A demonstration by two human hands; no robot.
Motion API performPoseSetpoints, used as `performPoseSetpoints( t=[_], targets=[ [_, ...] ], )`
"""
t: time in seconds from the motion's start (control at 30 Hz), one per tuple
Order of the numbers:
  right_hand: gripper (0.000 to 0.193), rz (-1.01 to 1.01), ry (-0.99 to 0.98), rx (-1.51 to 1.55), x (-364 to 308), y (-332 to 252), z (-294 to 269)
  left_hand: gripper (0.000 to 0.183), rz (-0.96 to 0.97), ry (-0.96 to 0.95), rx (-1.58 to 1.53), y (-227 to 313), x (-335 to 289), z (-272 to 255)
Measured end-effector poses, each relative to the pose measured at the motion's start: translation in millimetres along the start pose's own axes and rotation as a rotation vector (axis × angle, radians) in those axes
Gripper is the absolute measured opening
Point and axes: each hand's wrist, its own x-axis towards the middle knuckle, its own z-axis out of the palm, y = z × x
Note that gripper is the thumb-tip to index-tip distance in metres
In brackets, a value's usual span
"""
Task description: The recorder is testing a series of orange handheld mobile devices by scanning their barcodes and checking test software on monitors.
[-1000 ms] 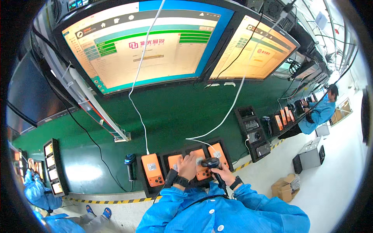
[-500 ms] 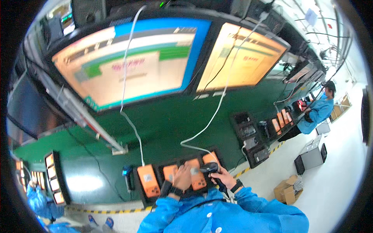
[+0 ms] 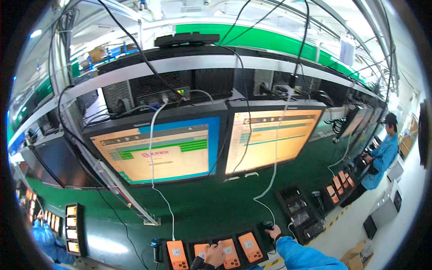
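Several orange phones lie back up in a black tray (image 3: 211,238) at the front edge of the green bench. My left hand (image 3: 214,255) rests across the second phone (image 3: 199,248) and the left edge of the third phone (image 3: 232,257), fingers apart, partly covering both. At the tray's right end my right hand (image 3: 273,232) is closed around a black handheld barcode scanner (image 3: 266,226), mostly hidden by the hand. The rightmost phone (image 3: 250,246) lies uncovered beside it. A white cable (image 3: 170,209) runs down to the top of the leftmost phone (image 3: 177,254).
Two lit monitors (image 3: 157,153) (image 3: 270,139) stand behind the tray. Left of it is another scanner (image 3: 156,247). A dark tray of black devices (image 3: 299,211) lies to the right. Co-workers in blue work at far right (image 3: 382,153) and far left (image 3: 45,238).
My view has tilted up, so the bench sits lower. The right hand has carried the scanner off the phones to the tray's right end. My left hand remains over the middle phones.
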Motion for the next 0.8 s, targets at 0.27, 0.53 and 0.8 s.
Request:
performPoseSetpoints(
  t=[0.27,0.53,0.8],
  targets=[
    [0.037,-0.004,0.349,-0.096,-23.9,-75.1,-20.8,0.047,-0.144,-0.082,-0.125,14.3,12.5,-25.0],
    [0.032,-0.235,-0.365,0.648,-97.4,-194.8,-39.7,0.038,-0.174,0.112,-0.140,36.1,33.4,-42.4],
    [0.020,-0.446,-0.830,0.462,-141.8,-263.6,-64.0,0.033,-0.264,0.103,-0.828,44.0,6.4,-76.8]
  ],
)
